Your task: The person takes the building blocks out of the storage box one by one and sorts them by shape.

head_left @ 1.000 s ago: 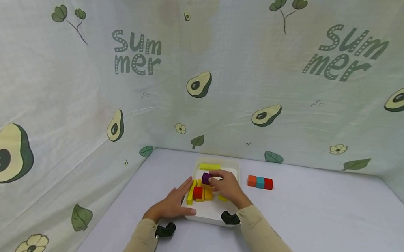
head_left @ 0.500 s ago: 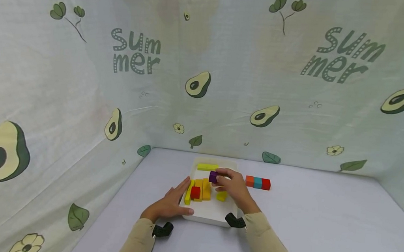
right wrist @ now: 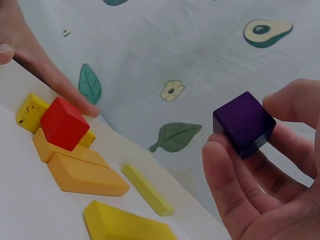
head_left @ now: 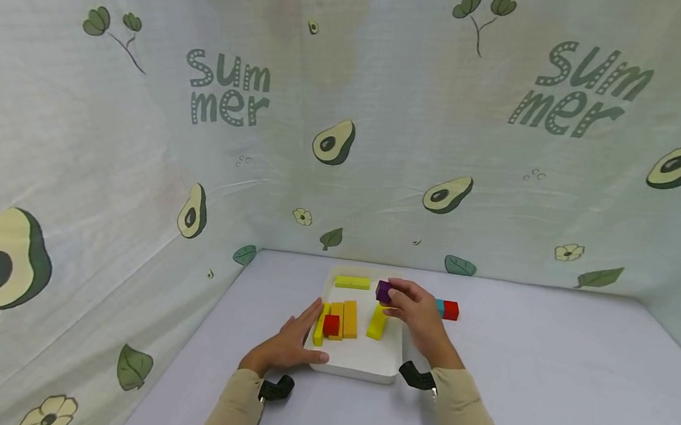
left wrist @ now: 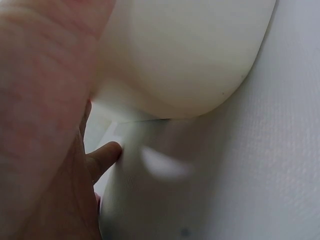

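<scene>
My right hand (head_left: 422, 319) pinches a purple cube (right wrist: 244, 122) between thumb and fingers, raised over the right side of a white tray (head_left: 359, 359). The left hand (head_left: 285, 345) rests against the tray's left side, fingers stretched along the edge and thumb at the near corner. Inside the tray, two orange blocks (head_left: 350, 319) lie side by side, with a yellow block (head_left: 320, 328) to their left. A red cube (right wrist: 65, 123) sits on top of that group. Another yellow block (head_left: 377, 323) lies slantwise on the right, and a third yellow bar (head_left: 352, 282) lies across the far end.
On the table (head_left: 533, 361), right of the tray, a red cube (head_left: 451, 310) stands beside a turquoise cube (head_left: 440, 307), which the right hand partly covers. A white cloth (head_left: 377, 209) printed with avocados and leaves hangs behind and at the left.
The right hand has carried the purple cube rightward from above the orange blocks, uncovering the slanted yellow block and covering the orange cube on the table. The left hand stays at the tray.
</scene>
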`<state>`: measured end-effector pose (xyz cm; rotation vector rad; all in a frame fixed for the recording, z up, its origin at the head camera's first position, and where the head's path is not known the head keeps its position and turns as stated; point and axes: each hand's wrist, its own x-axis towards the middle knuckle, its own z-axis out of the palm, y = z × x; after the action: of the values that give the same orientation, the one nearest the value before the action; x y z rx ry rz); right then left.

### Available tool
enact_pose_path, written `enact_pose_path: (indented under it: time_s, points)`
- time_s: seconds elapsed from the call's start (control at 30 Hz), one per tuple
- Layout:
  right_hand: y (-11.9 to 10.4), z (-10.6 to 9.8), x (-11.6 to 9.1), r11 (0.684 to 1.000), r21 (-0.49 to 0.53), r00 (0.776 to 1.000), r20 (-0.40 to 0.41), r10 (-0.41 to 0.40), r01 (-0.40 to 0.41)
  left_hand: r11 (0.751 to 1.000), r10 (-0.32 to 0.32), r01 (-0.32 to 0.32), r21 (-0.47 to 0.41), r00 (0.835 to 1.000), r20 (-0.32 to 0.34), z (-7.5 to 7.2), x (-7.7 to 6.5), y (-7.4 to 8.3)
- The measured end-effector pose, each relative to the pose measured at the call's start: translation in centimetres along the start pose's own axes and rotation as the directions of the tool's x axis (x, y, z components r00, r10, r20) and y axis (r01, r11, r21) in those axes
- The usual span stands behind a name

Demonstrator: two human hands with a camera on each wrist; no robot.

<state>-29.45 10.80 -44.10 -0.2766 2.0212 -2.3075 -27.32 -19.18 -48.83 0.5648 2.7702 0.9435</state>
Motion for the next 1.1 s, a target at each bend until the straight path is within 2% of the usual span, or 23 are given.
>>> enact_pose_path:
  time_s: [0.17,0.3,0.5,0.63,0.8,1.1]
  points:
    - [-0.4,-0.8,-0.4,0.999,-0.050,0.999,-0.030,-0.012,0.010,1.000,-0.002,0.002,-0.001,1.000,0.007,0.0,-0.2,-0.3]
    - [-0.4,-1.9,-0.7,0.997,-0.073,0.999,-0.025,-0.033,0.031,1.000,-0.009,0.009,0.004,1.000,0.008,0.1,-0.5,-0.5]
    - [-0.6,-4.7,-1.4,0.984,-0.170,0.997,-0.044,-0.063,0.055,1.000,0.008,-0.008,0.005,1.000,0.006,0.1,-0.4,-0.3]
    - [-0.9,-6.6,-1.5,0.979,-0.196,0.994,-0.075,-0.075,0.059,1.000,0.014,-0.014,-0.008,1.000,0.000,-0.1,-0.5,-0.2]
    - [-1.3,-8.8,-1.7,0.978,-0.210,0.992,-0.122,-0.042,0.016,1.000,0.001,-0.001,-0.011,1.000,-0.003,-0.2,-0.6,-0.5]
    - [-0.8,-12.4,-2.9,0.962,-0.264,0.968,-0.253,-0.006,-0.063,1.000,0.017,-0.017,-0.012,1.000,-0.003,0.0,-0.1,-0.2]
